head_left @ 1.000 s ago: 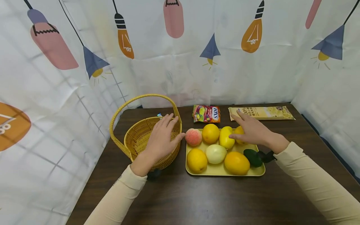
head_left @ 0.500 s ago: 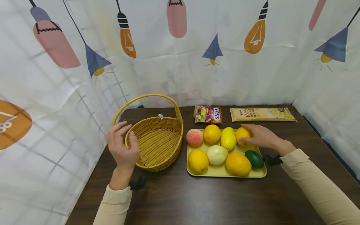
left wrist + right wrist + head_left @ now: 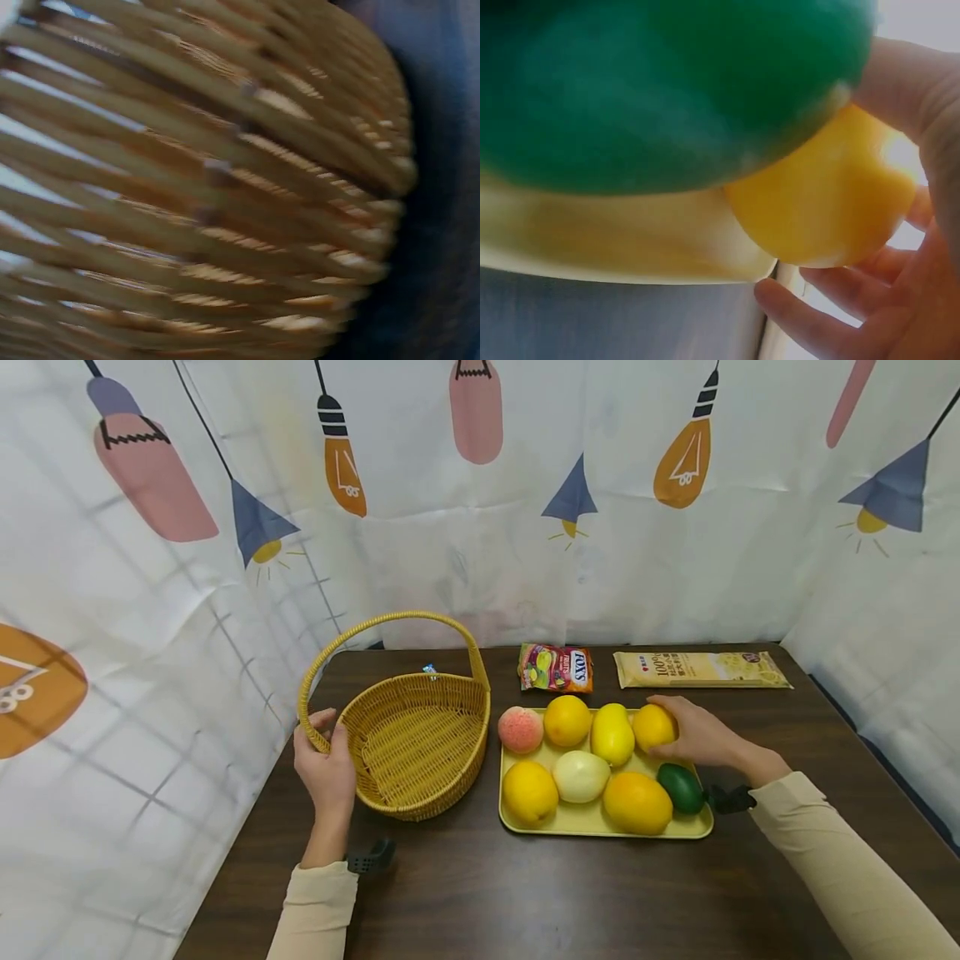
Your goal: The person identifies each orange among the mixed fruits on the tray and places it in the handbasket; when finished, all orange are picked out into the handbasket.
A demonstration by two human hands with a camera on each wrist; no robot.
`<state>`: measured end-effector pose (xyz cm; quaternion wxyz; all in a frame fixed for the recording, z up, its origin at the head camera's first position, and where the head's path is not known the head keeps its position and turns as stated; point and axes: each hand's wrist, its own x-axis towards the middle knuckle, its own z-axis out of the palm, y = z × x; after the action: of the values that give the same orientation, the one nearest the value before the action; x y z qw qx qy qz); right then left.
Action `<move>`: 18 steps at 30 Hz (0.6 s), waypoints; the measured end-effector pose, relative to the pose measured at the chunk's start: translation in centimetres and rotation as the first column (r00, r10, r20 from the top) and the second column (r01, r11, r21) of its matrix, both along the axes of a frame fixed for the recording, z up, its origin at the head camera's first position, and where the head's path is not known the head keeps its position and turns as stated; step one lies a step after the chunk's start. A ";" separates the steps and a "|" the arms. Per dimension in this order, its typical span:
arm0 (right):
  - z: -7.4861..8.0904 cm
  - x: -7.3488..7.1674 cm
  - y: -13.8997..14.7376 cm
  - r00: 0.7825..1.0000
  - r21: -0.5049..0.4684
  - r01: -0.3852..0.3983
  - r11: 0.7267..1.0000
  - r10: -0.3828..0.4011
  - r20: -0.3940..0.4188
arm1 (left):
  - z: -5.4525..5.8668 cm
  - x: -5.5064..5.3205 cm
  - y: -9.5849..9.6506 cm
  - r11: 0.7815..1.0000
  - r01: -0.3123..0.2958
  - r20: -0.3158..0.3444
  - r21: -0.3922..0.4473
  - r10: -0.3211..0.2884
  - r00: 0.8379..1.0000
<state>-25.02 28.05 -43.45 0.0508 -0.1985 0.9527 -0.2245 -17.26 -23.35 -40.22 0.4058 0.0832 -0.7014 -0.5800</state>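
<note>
My left hand (image 3: 324, 766) grips the left rim of an empty yellow wicker basket (image 3: 414, 745), whose weave (image 3: 210, 195) fills the left wrist view. A yellow tray (image 3: 592, 819) to its right holds several fruits. My right hand (image 3: 693, 732) curls round a small orange-yellow fruit (image 3: 651, 726) at the tray's back right corner; the right wrist view shows that fruit (image 3: 832, 202) held by my fingers (image 3: 810, 322) behind a green fruit (image 3: 667, 82). In the head view the green fruit (image 3: 681, 786) lies just in front of my wrist.
On the dark wooden table (image 3: 525, 893), behind the tray, lie a colourful candy bag (image 3: 555, 667) and a long yellow packet (image 3: 701, 669). A pink peach (image 3: 520, 729) sits at the tray's back left. Printed curtains (image 3: 480, 502) close off the left, back and right.
My left hand moved from over the basket to its left rim and took hold of it. My right hand drew back from the packet and closed round the small orange-yellow fruit.
</note>
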 end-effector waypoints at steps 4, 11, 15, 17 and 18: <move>0.6 -0.1 -0.5 0.999 -0.009 0.042 0.999 -0.042 -0.008 | -2.0 -0.3 -1.0 0.991 0.018 0.120 0.132 -0.034 0.992; 3.6 -0.6 -3.9 0.994 -0.087 0.055 0.995 -0.062 -0.087 | -4.8 -1.2 -2.8 0.973 0.015 0.110 0.231 -0.041 0.993; 5.1 0.1 -6.5 0.992 -0.148 0.017 0.989 -0.036 -0.124 | -5.0 -1.1 -2.2 0.968 0.058 0.105 0.244 -0.086 0.991; 5.7 0.5 -8.0 0.989 -0.175 -0.002 0.985 -0.024 -0.148 | -4.9 -0.9 -1.7 0.970 0.082 0.091 0.229 -0.105 0.990; 5.9 0.7 -8.7 0.988 -0.188 -0.010 0.982 -0.019 -0.151 | -4.8 -0.8 -1.4 0.973 0.092 0.084 0.212 -0.112 0.990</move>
<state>-24.33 19.35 -37.58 -0.0416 -0.2166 0.9288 -0.2977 -18.06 -24.75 -45.02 0.3306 0.1166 -0.6591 -0.6654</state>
